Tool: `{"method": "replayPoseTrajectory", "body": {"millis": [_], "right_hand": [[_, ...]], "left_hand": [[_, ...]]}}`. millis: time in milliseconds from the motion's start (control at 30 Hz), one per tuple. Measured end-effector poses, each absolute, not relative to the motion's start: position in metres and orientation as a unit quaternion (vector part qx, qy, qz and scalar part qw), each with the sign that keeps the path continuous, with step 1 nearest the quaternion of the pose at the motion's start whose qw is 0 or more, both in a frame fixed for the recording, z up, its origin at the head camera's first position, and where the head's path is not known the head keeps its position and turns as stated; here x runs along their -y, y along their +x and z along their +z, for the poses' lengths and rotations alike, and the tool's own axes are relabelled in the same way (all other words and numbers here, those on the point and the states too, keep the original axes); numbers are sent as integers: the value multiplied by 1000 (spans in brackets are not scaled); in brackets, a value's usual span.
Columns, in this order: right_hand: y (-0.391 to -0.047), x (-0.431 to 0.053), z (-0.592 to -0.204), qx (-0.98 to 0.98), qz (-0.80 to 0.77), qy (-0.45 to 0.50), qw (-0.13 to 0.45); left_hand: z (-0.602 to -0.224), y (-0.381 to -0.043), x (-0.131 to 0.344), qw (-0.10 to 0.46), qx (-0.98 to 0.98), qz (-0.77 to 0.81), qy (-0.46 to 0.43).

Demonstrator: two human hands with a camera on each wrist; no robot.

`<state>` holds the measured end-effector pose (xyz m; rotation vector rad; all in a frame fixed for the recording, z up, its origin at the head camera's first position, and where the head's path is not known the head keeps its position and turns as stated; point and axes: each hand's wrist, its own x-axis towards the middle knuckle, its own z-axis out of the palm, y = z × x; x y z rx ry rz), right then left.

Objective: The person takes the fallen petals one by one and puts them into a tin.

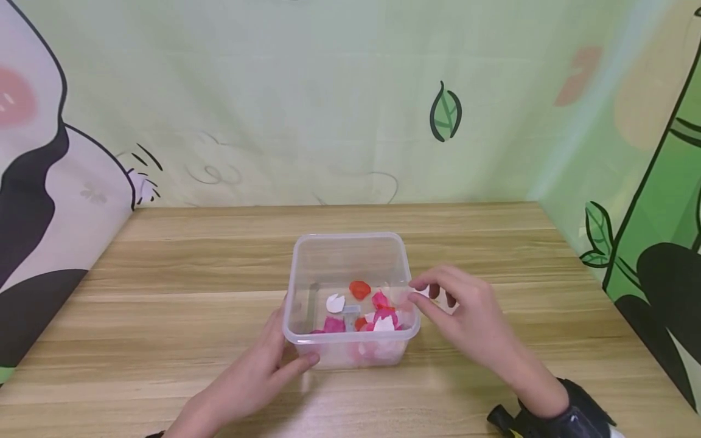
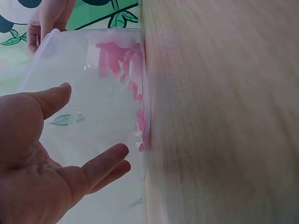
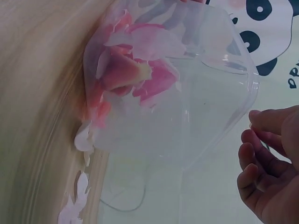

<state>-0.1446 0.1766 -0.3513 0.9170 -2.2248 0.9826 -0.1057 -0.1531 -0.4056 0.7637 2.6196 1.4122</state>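
A clear plastic container (image 1: pixel 350 338) stands on the table, with pink, red and white petals (image 1: pixel 385 316) in its bottom. My left hand (image 1: pixel 254 368) rests at its near left corner, thumb along the front and fingers at the left side. In the left wrist view those fingers (image 2: pixel 105 165) are spread, fairly straight, against the clear wall. At the right rim is my right hand (image 1: pixel 465 307), its thumb and index fingertips a little apart and the other fingers loosely bent. No petal shows clearly between them.
White petals (image 3: pixel 83 191) lie on the wooden table (image 1: pixel 191 255) beside the container's right side, partly behind my right hand in the head view. A printed cloth (image 1: pixel 328 121) with panda and leaf drawings stands behind the table.
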Motion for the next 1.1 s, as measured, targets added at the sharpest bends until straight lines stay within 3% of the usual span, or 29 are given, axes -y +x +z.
{"method": "replayPoseTrajectory", "body": {"millis": [267, 433, 533, 633, 1100], "right_hand": [[-161, -187, -366, 874, 316, 281, 240], [-174, -195, -379, 915, 281, 263, 120], [-178, -200, -383, 921, 260, 289, 39], [-179, -203, -387, 915, 236, 327, -4], [-180, -205, -398, 896, 201, 393, -38]], "left_hand": [[-404, -107, 152, 25, -850, 457, 260], [-404, -106, 152, 26, -852, 456, 255], [-404, -105, 152, 27, -856, 452, 251], [-404, -105, 152, 30, -855, 453, 249], [-404, -105, 152, 41, -849, 466, 244]]}}
